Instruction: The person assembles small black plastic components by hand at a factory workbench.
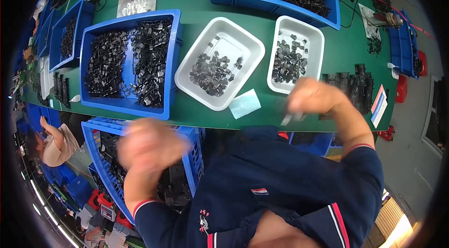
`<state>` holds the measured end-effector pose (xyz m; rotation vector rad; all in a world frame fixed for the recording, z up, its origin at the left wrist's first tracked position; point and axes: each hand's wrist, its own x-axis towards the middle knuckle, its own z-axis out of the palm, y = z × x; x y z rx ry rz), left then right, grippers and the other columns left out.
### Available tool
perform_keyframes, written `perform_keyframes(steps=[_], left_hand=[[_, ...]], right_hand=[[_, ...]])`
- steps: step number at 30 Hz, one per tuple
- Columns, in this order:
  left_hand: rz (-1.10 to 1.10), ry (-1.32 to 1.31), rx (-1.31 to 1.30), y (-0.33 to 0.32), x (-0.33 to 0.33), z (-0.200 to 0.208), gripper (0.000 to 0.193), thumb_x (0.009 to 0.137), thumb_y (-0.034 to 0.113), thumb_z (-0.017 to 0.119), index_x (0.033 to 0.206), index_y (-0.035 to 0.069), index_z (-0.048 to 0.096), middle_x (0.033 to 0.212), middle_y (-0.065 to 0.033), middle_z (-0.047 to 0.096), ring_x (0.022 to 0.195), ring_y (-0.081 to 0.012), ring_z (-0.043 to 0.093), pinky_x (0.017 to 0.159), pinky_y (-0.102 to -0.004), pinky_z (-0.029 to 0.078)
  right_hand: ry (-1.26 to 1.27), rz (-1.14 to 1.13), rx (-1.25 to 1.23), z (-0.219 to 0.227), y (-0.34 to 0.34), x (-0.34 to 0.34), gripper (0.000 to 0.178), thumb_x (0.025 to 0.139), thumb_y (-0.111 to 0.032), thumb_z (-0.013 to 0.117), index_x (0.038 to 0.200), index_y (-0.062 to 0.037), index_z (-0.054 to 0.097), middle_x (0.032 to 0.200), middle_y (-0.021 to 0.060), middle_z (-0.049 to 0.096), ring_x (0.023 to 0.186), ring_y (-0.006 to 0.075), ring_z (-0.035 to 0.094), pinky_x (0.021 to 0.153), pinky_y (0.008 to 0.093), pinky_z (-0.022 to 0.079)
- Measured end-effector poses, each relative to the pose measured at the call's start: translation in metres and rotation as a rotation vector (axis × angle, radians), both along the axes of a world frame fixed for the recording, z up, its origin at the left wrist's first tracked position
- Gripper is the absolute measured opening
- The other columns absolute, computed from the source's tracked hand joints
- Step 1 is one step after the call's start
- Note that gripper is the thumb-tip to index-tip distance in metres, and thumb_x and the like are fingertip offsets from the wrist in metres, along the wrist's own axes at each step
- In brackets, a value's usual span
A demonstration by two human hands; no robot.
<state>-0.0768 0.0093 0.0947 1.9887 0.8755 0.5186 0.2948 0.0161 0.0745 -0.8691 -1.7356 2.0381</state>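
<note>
While both hands are blurred by motion, their grips read only in part. Left hand [148, 146]: curled into a loose fist over a blue slatted crate [194, 152] of black parts that sits below the bench edge; whether it has hold of anything cannot be told. Right hand [312, 96]: fingers closed, with a small pale grey piece [291, 118] showing at its underside, seemingly pinched, held just above the near edge of the green bench [336, 51]. Just beyond the right hand: a white rectangular tray [316, 37] holding small dark grey square pieces. Between the hands and a little farther out: a second, larger white tray [243, 37], set at an angle, with a looser scatter of the same dark pieces. Just beside the right hand, toward the left hand: a pale blue-green cloth or sheet [245, 103] lying flat on the bench, touching neither tray. Beyond the left hand: a blue bin [174, 61] packed with black moulded parts in two heaps. Far beyond both hands: a long blue bin [271, 4] heaped with thin black parts. To the outer side of the right hand: a cluster of black assembled parts [351, 84] on the bench, next to a red-and-white card [379, 105]. To the outer side of the left hand, lower down: another person [56, 143], seated, in a pale top.
</note>
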Motion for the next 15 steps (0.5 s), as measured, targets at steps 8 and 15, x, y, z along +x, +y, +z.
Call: perform_keyframes(steps=[8, 15], left_hand=[[0.223, 0.205, -0.009, 0.034, 0.057, -0.116, 0.039, 0.089, 0.034, 0.052, 0.073, -0.001, 0.06, 0.07, -0.0156, 0.064, 0.061, -0.0298, 0.062, 0.059, -0.0347, 0.047], [0.369, 0.277, -0.657, 0.068, 0.079, -0.142, 0.062, 0.084, 0.058, 0.05, 0.078, -0.002, 0.066, 0.07, -0.013, 0.065, 0.06, -0.0194, 0.063, 0.058, -0.0291, 0.048]], right_hand=[[-0.126, -0.446, -0.069, -0.035, 0.015, -0.042, 0.041, 0.094, -0.029, 0.047, 0.06, -0.0061, 0.046, 0.057, -0.0028, 0.044, 0.054, 0.0052, 0.039, 0.049, 0.0231, 0.032], [-0.236, -0.415, 0.198, -0.06, 0.023, -0.062, 0.042, 0.094, -0.034, 0.047, 0.07, 0.0005, 0.054, 0.053, 0.0054, 0.045, 0.053, 0.0106, 0.041, 0.051, 0.0302, 0.039]])
